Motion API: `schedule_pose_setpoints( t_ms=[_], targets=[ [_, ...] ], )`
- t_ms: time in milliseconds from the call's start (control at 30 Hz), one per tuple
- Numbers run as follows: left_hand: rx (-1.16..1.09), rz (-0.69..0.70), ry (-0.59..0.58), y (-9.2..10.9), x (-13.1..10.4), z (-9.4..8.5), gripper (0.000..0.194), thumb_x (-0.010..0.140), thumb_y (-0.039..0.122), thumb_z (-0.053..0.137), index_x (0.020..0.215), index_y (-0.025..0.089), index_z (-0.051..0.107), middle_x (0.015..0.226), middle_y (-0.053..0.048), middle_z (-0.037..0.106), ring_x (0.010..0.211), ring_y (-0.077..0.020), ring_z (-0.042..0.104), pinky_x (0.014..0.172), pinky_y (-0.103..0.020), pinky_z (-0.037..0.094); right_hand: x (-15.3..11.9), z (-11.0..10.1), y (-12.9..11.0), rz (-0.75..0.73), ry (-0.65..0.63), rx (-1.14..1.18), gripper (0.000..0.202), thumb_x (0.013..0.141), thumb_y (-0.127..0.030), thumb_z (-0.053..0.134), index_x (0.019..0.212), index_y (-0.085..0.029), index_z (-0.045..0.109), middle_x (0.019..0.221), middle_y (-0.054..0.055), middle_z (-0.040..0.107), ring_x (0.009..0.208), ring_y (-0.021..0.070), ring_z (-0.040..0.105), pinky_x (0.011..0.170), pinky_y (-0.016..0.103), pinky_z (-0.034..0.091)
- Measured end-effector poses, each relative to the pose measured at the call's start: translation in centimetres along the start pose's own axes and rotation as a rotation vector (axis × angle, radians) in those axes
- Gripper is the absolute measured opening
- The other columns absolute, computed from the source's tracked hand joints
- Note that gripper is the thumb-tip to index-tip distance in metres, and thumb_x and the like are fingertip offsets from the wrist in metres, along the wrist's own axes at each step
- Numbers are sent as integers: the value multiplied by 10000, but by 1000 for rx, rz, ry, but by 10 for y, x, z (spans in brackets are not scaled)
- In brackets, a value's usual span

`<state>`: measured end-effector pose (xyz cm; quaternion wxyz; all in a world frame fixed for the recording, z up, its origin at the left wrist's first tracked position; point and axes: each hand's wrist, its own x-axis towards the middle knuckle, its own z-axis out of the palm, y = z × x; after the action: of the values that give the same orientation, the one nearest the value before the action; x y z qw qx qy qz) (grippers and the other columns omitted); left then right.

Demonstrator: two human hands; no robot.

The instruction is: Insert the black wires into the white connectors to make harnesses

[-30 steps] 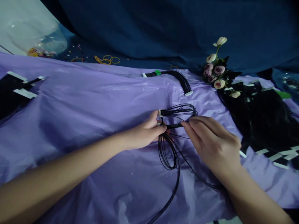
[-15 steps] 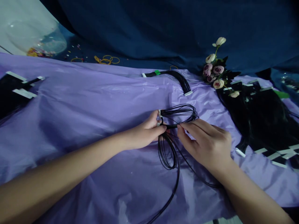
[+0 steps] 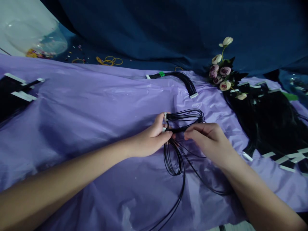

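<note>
A bundle of thin black wires (image 3: 178, 130) is gathered in my left hand (image 3: 154, 138), thumb on top and fingers curled beneath. A white connector (image 3: 165, 116) shows at its fingertips, and another pale end sits just below. One wire loop (image 3: 186, 115) fans out to the right, a second loop (image 3: 172, 160) hangs below, and long tails run toward the front edge. My right hand (image 3: 209, 141) is closed in a pinch at the right side of the bundle, thumb against forefinger. Whatever lies between those fingertips is small; it seems to be one of the black wires.
A purple plastic sheet (image 3: 91, 106) covers the table. Behind my hands lies a black wire harness (image 3: 184, 78) with white connectors. More black harnesses are piled at right (image 3: 271, 118) and left (image 3: 9, 93). Artificial flowers (image 3: 225, 71) and yellow rubber bands (image 3: 109, 61) lie at the back.
My right hand has turned, its fingers now curled closer together, and it sits slightly apart from the upper loop. My left hand keeps its hold on the wires with almost no movement.
</note>
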<state>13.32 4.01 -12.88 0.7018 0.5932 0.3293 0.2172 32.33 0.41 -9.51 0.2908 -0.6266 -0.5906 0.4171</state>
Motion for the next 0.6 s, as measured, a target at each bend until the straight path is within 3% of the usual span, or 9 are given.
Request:
schedule_pose_setpoints(
  t_ms=[133,300,467,600],
  targets=[
    [-23,-7,-1,1,0,0,522,928,218,429,1401,264,214,1116,-68,537,951,-172,567,849,-360,465,0,1,-1,-36,-59,68,227,806,-217,530,601,-151,601,451,-64,368,409,55,283,397,200,243],
    [-36,22,-5,1,0,0,494,916,209,454,1374,261,276,1103,-62,549,982,-183,555,845,-355,459,-7,2,-4,-309,-22,-163,181,835,-182,542,662,-154,586,531,-46,460,488,65,404,462,189,309],
    [-11,0,-30,3,0,-1,485,918,208,442,1370,240,271,1157,-76,537,1027,-192,540,864,-363,459,-8,5,4,-586,252,-642,88,834,-200,602,799,-148,664,596,-33,562,481,66,471,501,219,326],
    [7,-15,-35,3,1,0,467,920,222,440,1353,232,265,1145,-75,531,1017,-187,538,862,-354,455,-6,4,8,-772,375,-866,209,859,-203,625,1059,-169,675,615,-42,627,474,78,528,494,244,324]
  ],
)
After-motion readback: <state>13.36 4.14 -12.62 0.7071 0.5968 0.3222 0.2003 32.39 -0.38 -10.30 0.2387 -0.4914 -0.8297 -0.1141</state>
